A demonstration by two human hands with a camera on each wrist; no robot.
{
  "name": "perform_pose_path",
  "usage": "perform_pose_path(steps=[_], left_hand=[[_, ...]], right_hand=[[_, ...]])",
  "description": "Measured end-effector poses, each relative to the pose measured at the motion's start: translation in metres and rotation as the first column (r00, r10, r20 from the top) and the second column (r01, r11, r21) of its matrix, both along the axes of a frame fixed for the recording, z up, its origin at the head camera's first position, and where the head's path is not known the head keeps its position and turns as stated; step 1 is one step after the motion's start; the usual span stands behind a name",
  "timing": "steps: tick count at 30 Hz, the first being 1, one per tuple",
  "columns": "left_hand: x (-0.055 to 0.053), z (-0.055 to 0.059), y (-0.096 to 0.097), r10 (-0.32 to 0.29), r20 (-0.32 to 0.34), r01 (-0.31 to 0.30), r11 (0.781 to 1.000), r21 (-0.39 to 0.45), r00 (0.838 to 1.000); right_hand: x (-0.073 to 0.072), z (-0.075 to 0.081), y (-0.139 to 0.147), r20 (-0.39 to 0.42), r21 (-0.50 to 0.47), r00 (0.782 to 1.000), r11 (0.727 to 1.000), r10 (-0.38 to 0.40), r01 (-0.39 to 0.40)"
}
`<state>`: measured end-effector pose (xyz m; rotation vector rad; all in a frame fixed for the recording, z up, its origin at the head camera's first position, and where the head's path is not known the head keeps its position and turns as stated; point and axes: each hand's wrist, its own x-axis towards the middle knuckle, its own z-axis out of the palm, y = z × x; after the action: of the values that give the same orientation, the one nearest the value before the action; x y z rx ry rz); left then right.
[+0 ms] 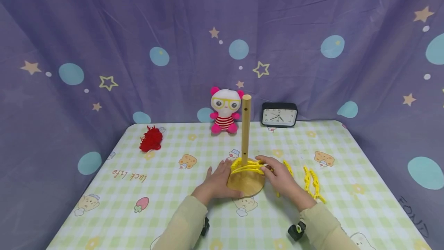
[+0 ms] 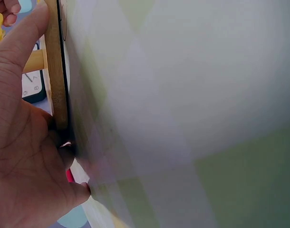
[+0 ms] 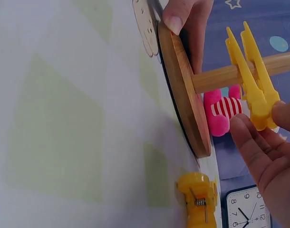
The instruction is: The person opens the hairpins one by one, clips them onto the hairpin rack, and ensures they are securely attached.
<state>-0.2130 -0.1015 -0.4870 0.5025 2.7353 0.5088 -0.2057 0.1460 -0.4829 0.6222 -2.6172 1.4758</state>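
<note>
Below centre, the left hand (image 1: 217, 181) is gripping a stand (image 1: 247, 184), the right hand (image 1: 280, 177) pinching a clip (image 3: 259, 103) between them.

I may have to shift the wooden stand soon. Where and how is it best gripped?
Probably by the upper half of its post, coming from the near side with the fingers wrapped around: it is slim, upright and bare there, while the right hand holds a yellow clip low down.

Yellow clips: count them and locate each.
3: a clip in the right hand, a second clip partly hidden by that hand, a third clip farther right; more may be hidden.
</note>
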Motion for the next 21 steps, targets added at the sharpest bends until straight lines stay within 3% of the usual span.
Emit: perform_pose_path(steps=[12,21], left_hand=[[-0.001,-0.002,0.001,0.004,0.002,-0.004,1.000,-0.008,1.000],[-0.001,-0.001,-0.001,0.005,0.008,-0.005,1.000,-0.008,1.000]], right_hand=[[0.001,-0.001,0.000,0.075,0.020,0.996,0.999,-0.047,0.046],[0.009,0.005,0.016,0.047,0.091,0.996,0.993,-0.082,0.077]])
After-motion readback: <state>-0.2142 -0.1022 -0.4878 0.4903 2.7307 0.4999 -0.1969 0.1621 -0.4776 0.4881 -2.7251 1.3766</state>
